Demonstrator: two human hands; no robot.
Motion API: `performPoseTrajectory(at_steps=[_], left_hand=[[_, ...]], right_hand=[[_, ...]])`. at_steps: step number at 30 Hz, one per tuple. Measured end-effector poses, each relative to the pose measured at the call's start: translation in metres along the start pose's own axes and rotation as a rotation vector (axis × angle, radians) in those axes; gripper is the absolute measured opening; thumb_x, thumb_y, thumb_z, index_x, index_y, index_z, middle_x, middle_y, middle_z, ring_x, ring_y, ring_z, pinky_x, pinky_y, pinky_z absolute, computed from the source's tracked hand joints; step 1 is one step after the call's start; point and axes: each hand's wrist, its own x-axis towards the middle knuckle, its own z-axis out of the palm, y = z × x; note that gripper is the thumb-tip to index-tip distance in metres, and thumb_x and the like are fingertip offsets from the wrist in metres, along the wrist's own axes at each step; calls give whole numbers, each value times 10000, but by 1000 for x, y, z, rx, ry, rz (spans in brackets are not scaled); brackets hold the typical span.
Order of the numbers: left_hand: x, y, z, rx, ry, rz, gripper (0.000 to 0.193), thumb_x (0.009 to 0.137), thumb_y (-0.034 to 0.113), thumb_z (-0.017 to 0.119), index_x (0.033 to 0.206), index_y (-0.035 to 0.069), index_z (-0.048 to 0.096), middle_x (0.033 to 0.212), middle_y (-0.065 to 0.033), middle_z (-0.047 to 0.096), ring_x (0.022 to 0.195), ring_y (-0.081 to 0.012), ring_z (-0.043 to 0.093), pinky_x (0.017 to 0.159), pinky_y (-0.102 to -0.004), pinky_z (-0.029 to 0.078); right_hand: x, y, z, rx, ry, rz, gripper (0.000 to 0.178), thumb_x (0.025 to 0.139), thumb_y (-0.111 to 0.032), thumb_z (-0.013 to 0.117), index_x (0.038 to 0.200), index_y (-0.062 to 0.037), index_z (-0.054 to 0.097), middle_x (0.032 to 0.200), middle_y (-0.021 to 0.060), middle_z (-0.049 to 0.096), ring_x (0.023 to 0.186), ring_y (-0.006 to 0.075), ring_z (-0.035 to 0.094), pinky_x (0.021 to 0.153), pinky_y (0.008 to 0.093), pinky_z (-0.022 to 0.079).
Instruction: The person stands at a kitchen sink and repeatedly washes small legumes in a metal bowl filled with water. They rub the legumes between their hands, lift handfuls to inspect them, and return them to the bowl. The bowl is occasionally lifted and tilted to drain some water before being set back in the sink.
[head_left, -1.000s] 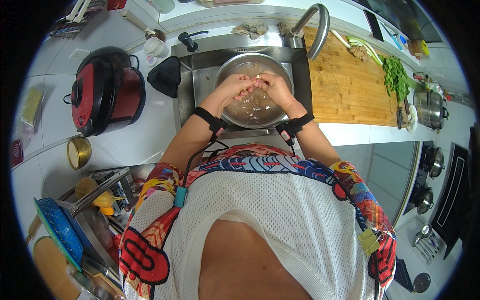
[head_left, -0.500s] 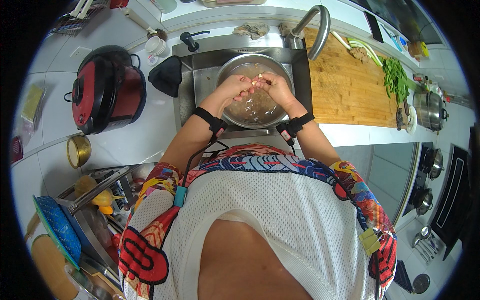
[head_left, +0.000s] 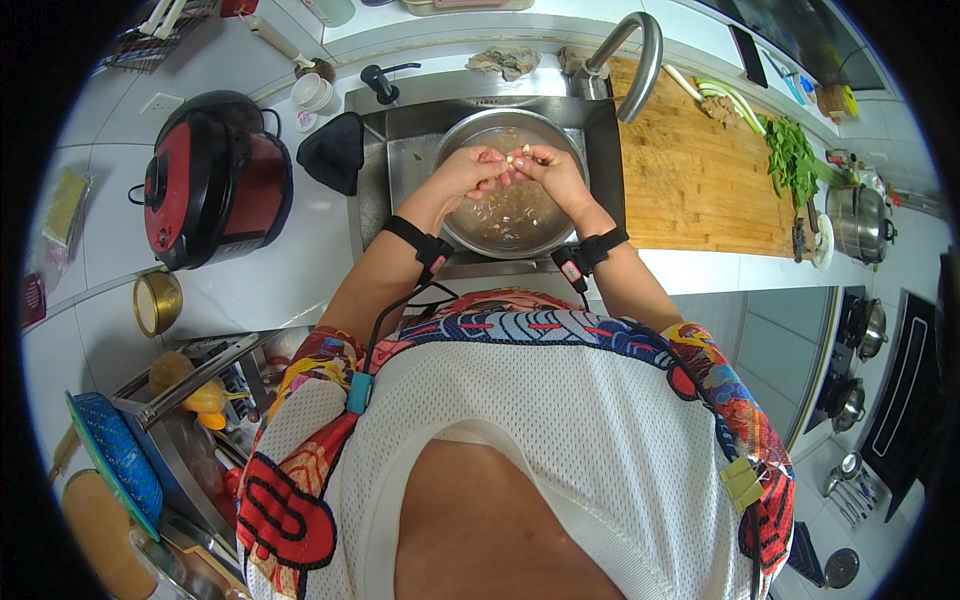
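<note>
In the sink (head_left: 408,160) stands a round metal basin (head_left: 447,230) of cloudy brownish water, bubbles showing on its surface. Over its far half my two hands meet at the fingertips. My left hand (head_left: 468,172) is closed in a pinch, and its fingers press on a small pale piece (head_left: 512,161). From the other side my right hand (head_left: 556,174) pinches the same spot with thumb and forefinger. Another pale bit shows by the right forefinger. The pieces are too small to name. What lies under the water cannot be made out.
Right of the sink, a wooden cutting board (head_left: 700,190) carries green onions (head_left: 735,98) and leafy greens (head_left: 790,160) at its far edge. The faucet (head_left: 645,70) arches over the basin's far right. A red and black electric cooker (head_left: 225,185) and black cloth (head_left: 332,152) stand left.
My fingertips have shifted slightly and stay together over the basin. The bubbles on the water have moved.
</note>
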Motion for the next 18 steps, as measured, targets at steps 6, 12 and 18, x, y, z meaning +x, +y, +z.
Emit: performPoseTrajectory(at_steps=[6, 12, 18], left_hand=[[1, 7, 5, 76, 92, -24, 114, 801, 145, 597, 867, 79, 532, 704, 3, 534, 512, -27, 363, 385, -162, 209], [3, 7, 9, 139, 147, -33, 96, 799, 164, 585, 861, 111, 535, 691, 19, 512, 517, -28, 362, 399, -170, 209], [2, 8, 6, -54, 61, -27, 124, 848, 230, 559, 885, 112, 545, 700, 24, 507, 534, -30, 369, 420, -161, 227]], right_hand=[[3, 1, -1, -243, 9, -107, 146, 838, -88, 606, 927, 21, 647, 857, 29, 635, 758, 93, 578, 696, 213, 464], [6, 3, 2, 28, 67, 37, 152, 851, -125, 600, 927, -3, 649, 885, 27, 636, 781, 99, 591, 718, 206, 470], [1, 1, 4, 359, 30, 183, 190, 880, -130, 554, 1025, -25, 617, 960, 35, 630, 864, 108, 599, 765, 212, 476]])
